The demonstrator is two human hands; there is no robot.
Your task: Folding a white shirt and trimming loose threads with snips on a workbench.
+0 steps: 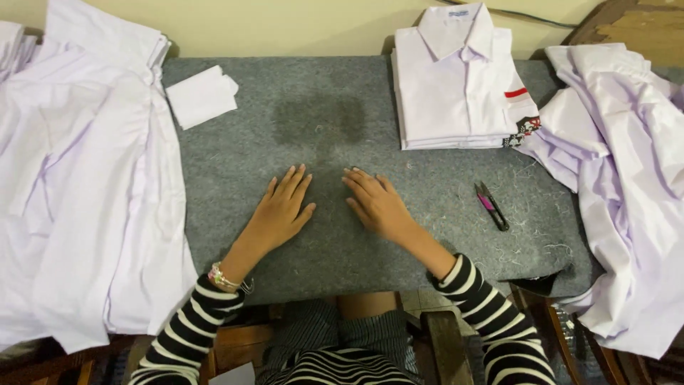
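My left hand (279,211) lies flat, palm down, on the grey felt table top (328,249), fingers spread, holding nothing. Close beside it my right hand (377,203) rests flat on the felt in the same way, fingers apart and empty. Both sleeves are black and white striped, and a bracelet sits on my left wrist. A small thread snip with pink handles (491,204) lies on the felt to the right of my right hand, apart from it.
A neat stack of folded white shirts (459,85) sits at the back. Loose white shirts are heaped at the left (78,185) and at the right (627,178). A folded white cloth piece (203,96) lies at the back left. A darker damp-looking patch (319,120) marks the felt.
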